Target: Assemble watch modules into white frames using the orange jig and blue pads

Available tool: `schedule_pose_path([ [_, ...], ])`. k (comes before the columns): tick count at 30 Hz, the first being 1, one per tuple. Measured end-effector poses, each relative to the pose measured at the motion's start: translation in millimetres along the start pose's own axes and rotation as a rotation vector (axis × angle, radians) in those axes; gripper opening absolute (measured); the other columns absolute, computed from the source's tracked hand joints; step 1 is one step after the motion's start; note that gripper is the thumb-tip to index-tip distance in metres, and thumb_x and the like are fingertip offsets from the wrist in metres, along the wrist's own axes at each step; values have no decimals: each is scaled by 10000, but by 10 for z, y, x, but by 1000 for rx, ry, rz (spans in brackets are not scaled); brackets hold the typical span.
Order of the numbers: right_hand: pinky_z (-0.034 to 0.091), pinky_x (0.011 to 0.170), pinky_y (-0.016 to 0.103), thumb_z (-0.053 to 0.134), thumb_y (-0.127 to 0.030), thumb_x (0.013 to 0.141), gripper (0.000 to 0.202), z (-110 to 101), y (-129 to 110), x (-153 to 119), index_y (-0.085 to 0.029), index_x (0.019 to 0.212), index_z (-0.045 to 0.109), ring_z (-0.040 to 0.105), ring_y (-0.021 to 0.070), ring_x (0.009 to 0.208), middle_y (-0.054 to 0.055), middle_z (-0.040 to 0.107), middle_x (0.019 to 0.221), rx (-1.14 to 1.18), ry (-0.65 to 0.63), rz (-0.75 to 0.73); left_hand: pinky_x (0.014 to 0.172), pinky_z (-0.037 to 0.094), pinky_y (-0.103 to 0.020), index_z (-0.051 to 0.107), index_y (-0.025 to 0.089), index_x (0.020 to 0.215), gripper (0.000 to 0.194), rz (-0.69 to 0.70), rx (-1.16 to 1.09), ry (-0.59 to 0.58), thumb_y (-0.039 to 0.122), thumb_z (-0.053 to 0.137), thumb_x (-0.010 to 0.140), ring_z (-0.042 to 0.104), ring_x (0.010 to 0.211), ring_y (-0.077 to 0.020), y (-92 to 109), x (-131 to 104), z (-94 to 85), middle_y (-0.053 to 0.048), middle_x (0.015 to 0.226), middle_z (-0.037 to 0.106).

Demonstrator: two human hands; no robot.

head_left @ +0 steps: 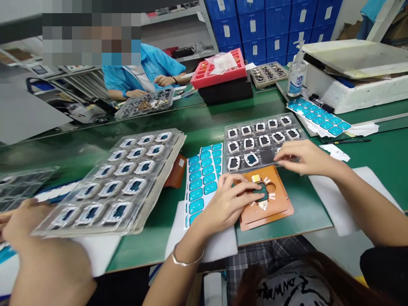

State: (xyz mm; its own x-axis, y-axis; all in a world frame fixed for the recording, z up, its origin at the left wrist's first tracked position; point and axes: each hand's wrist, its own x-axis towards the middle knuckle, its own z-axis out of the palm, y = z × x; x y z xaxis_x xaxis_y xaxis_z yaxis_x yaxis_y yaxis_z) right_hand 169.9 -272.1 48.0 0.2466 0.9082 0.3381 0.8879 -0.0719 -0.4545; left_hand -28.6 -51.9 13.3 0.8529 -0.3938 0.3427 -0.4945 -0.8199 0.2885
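My left hand (231,197) lies over an orange fixture plate (266,216), with outstretched fingertips resting on a dark green rounded plate (263,192) set in its middle. White and yellow pegs (256,178) surround that plate. My right hand (299,157) reaches to the near right part of a clear plastic tray (227,163), its fingers bent together on a white frame (278,150) that they mostly hide. White frames with dark centres (264,140) fill most tray pockets. One near-row frame (251,159) has a teal centre.
Sheets of teal stickers (196,187) lie left of the fixture. Further left, stacked trays (137,170) tilt beside a co-worker's blurred arm (47,263). Across the bench, another person in a blue top (159,61) handles parts. A pump bottle (296,78) and red box (219,70) stand behind.
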Motion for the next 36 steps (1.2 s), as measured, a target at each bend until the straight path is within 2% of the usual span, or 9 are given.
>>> schedule_pose_path([
  [4,393,562,279,709,-251,747,66,-211,110,-163,-200,754,668,613,174,644,18,681,740,-305,-335,437,964,310,-451,603,263,1229,339,-15,-26,-5,261,420,944,458,1108,-263,44,6,-45,-25,1212,684],
  [7,371,523,294,778,-208,686,107,-208,40,-267,-195,739,686,652,247,682,68,680,726,-490,-477,598,977,303,-464,649,276,1161,296,12,19,-14,351,509,911,466,1126,-281,38,0,-63,-33,1205,687],
  [10,404,505,320,787,-148,674,79,-45,-113,-279,-166,702,715,673,315,707,150,676,710,-645,-457,639,982,303,-460,638,295,1204,357,49,40,-7,434,565,883,466,1140,-289,4,-21,-59,-38,1219,679],
  [14,434,480,301,736,-93,706,84,143,-219,-226,-175,724,733,681,292,692,160,689,722,-679,-436,622,1007,290,-465,584,320,1287,430,76,38,0,474,555,887,461,1154,-290,-38,-46,-38,-31,1249,665],
  [19,451,495,282,588,35,705,282,167,-217,-168,-150,861,733,697,273,721,160,705,760,-688,-434,597,1010,293,-459,508,313,1370,479,106,27,0,457,529,913,454,1157,-287,-30,-31,-21,-29,1288,648],
  [24,424,491,296,552,53,692,277,160,-256,-158,-131,814,719,680,278,704,162,690,785,-673,-458,565,996,298,-453,504,289,1366,464,120,25,29,435,522,926,447,1142,-282,-7,-14,-18,-36,1291,644],
  [27,427,521,313,536,6,736,234,80,-285,-195,-147,762,710,649,253,701,130,666,782,-606,-398,410,982,302,-451,510,300,1362,462,110,46,33,441,528,923,454,1130,-282,-4,-16,-22,-31,1279,653],
  [32,471,710,332,458,-169,955,250,-24,-402,-211,-179,938,707,553,195,812,92,672,926,-309,-79,-328,962,308,-443,566,260,1294,410,114,57,39,447,516,932,465,1091,-274,11,-6,-32,-47,1237,669],
  [36,417,668,320,412,-161,1000,319,85,-477,-177,-172,830,681,485,176,771,74,678,906,-293,-61,-474,938,308,-437,583,239,1249,379,113,56,47,450,500,945,465,1069,-270,25,9,-30,-56,1213,672],
])
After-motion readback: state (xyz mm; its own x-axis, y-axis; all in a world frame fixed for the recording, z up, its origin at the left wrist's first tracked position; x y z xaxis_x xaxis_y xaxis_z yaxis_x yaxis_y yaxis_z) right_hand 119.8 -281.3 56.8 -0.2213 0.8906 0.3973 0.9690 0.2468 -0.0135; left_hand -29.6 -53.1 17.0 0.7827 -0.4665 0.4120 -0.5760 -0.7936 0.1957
